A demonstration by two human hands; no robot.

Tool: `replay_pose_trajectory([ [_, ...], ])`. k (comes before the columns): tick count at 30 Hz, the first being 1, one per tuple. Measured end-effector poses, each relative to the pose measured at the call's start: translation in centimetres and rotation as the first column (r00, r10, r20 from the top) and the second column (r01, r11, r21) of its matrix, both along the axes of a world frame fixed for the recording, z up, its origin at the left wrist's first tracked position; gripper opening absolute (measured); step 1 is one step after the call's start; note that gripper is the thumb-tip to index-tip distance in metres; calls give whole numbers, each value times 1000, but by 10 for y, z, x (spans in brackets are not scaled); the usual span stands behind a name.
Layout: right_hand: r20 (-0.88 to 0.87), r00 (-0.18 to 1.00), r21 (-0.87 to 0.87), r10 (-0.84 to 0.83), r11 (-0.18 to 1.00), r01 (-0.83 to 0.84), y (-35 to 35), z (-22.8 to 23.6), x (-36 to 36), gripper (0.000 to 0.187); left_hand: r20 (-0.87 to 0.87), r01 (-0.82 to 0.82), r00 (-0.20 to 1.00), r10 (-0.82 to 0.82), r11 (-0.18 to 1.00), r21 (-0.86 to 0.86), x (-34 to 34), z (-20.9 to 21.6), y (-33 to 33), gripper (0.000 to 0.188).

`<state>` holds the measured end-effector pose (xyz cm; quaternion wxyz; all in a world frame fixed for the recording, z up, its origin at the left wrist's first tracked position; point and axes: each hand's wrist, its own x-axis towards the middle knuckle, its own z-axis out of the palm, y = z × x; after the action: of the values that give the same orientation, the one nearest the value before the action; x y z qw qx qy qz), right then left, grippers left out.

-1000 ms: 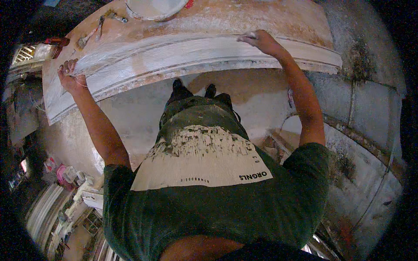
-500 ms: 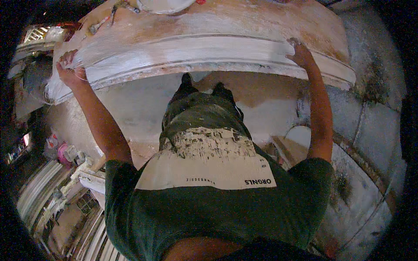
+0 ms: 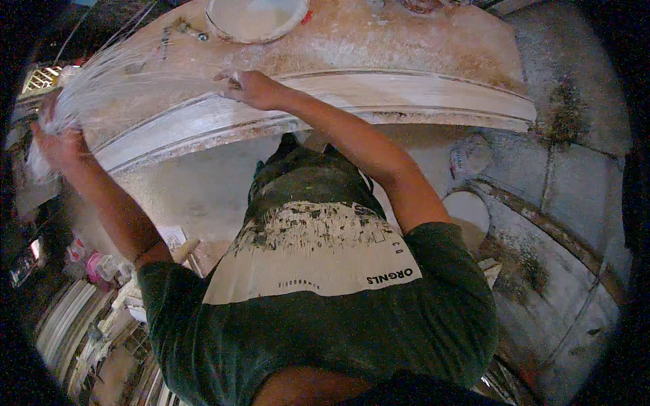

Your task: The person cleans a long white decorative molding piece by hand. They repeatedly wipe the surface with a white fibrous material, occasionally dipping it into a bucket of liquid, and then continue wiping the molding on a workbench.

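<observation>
My left hand [image 3: 62, 141] is raised past the left end of the bench, closed around a bundle of long, thin white fibres [image 3: 91, 88]. Loose strands fan out from it upward and to the right, over the bench top. My right hand [image 3: 254, 89] reaches across to the left-middle of the bench, its fingers curled together where the far ends of some strands run. Below both hands, a long white moulding strip [image 3: 379, 95] with ridged edges, wet-looking, lies along the near edge of the bench.
The stained bench [image 3: 393, 44] carries a round basin [image 3: 257, 30] of pale liquid at the far side. A white bag [image 3: 472, 157] and a pale round lid or disc [image 3: 467, 211] lie on the floor at right. Stacked white strips [image 3: 68, 318] stand at lower left.
My right hand has left the strip's right end and swung far left to the strands. My left hand, with the fibres, has moved left and lower, and the fibres are lifted off the strip.
</observation>
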<state>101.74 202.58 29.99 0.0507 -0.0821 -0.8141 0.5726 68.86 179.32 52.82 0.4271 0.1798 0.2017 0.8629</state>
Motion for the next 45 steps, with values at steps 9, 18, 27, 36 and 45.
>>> replay_pose_trajectory([
  [9,98,983,294,-154,948,119,80,99,112,36,165,-85,985,42,961,265,-27,-79,-35,15],
  [18,332,865,696,-376,716,44,137,55,267,30,249,-225,953,172,953,201,27,-140,0,16],
  [27,438,772,430,-461,861,270,199,33,348,32,-260,-776,628,733,565,-281,103,-92,69,17],
  [36,332,784,492,-524,806,330,293,14,483,25,-259,-619,781,568,760,-198,96,-91,57,12],
  [45,303,804,596,-512,760,260,401,2,602,32,-845,-907,375,382,341,-248,40,-150,-24,27],
])
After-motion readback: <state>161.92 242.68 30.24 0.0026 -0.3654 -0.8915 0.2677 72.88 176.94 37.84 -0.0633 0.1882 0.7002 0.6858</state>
